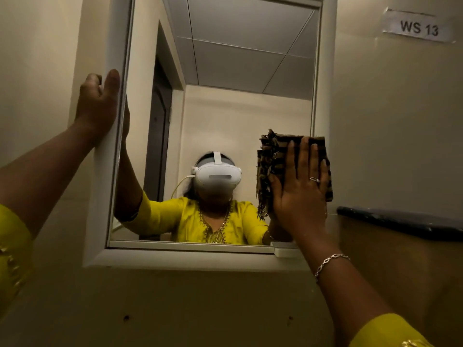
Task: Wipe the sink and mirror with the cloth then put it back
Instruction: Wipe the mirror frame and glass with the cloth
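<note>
— Fingers [304,159] of our right hand [298,194] spread flat, pressing the cloth [271,156] to the mirror's [238,116] lower right?
— Yes, for broad contact. Our left hand [99,106], fingers together, braces the frame [105,171] to steady us.

A paper label [418,27] reading "WS 13" is fixed to the cream wall [390,116] at upper right. Below it, a dark speckled ledge [400,222] projects from the wall; its material cannot be determined in this light. Two small dark holes [126,317] mark the wall at the bottom of the view. Reflected in the glass: a panelled ceiling [240,46] and a dark doorway [157,146].
</note>
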{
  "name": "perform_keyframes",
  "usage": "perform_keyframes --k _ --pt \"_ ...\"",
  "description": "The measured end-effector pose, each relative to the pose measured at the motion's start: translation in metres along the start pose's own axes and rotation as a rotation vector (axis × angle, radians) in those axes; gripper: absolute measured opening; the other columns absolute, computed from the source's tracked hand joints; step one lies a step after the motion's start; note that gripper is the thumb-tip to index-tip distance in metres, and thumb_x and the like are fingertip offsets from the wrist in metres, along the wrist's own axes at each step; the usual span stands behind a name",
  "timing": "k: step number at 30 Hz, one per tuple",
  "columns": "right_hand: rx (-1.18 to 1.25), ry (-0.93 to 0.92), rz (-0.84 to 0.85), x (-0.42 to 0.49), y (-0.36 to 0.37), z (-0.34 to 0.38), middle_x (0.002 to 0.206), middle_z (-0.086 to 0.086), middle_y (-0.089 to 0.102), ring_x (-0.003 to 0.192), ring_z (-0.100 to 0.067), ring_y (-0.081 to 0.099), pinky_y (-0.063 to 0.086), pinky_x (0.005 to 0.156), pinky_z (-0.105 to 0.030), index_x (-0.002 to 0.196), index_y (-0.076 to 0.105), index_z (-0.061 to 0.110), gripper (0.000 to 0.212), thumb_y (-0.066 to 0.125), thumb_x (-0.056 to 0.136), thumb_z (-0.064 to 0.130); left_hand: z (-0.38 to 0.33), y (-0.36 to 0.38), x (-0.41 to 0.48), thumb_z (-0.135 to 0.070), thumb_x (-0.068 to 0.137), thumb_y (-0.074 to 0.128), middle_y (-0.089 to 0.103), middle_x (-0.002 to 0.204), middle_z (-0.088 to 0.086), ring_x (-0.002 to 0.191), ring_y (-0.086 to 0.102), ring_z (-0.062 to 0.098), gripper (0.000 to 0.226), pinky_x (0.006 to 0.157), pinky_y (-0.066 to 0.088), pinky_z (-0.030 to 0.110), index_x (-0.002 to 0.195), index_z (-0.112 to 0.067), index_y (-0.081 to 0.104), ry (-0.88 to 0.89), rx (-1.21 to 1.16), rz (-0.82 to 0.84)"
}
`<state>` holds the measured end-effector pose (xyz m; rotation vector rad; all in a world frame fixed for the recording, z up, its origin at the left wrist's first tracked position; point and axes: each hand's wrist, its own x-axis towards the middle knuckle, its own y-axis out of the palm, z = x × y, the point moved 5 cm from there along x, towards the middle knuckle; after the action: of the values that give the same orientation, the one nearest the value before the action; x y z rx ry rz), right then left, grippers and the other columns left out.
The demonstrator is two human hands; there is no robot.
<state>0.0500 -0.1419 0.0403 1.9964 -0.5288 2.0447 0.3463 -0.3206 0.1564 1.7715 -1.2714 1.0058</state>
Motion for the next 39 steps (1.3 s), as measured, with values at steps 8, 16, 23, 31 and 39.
perform_keyframes --k 8,16,23,31,39 --pt "0.0 0.136 -0.005 -0.017 0.007 0.021 0.154 -0.021 0.01 0.141 -0.032 0.002 -0.006 0.113 -0.04 0.146 0.008 0.007 0.069 0.013 0.093 0.052 0.006 0.002 0.003 -0.044 0.097 0.031 0.035 0.069 -0.009 0.062 0.035 0.0 0.029 0.057 0.032 0.014 0.073 -0.028 0.036 -0.019 -0.023 0.0" --pt "0.057 0.085 0.032 -0.03 0.012 0.09 0.153 -0.022 0.011 0.141 -0.034 0.003 0.002 0.114 -0.046 0.145 0.011 0.005 0.07 0.026 0.093 0.048 0.006 0.0 0.004 -0.041 0.098 0.031 0.054 0.092 0.005 0.092 0.051 0.022 0.047 0.07 0.04 0.023 0.118 -0.001 0.045 -0.019 -0.052 -0.026" --pt "0.135 0.035 0.048 -0.023 0.016 0.154 0.153 -0.022 0.013 0.141 -0.036 0.006 0.006 0.113 -0.049 0.146 0.014 0.006 0.069 0.022 0.092 0.048 0.001 -0.002 0.001 -0.041 0.098 0.03 0.051 0.128 0.02 0.118 0.049 0.029 0.053 0.09 0.038 0.027 0.125 0.003 0.042 -0.046 -0.039 0.017" --pt "0.175 -0.064 0.059 -0.015 0.021 0.208 0.154 -0.022 0.01 0.141 -0.034 0.0 -0.005 0.114 -0.045 0.146 0.011 0.006 0.069 0.028 0.092 0.045 0.005 0.004 0.002 -0.04 0.098 0.03 0.035 0.069 -0.01 0.06 0.035 0.0 0.022 0.05 0.034 0.009 0.088 -0.021 0.037 -0.072 -0.066 0.071" --pt "0.2 -0.139 0.07 -0.024 0.024 0.247 0.153 -0.021 0.013 0.141 -0.033 0.002 -0.006 0.113 -0.043 0.145 0.015 0.006 0.068 0.027 0.091 0.044 0.004 0.002 0.002 -0.037 0.098 0.033 0.032 0.064 -0.007 0.055 0.032 0.004 0.028 0.047 0.031 0.011 0.088 -0.011 0.036 -0.06 -0.086 0.053"
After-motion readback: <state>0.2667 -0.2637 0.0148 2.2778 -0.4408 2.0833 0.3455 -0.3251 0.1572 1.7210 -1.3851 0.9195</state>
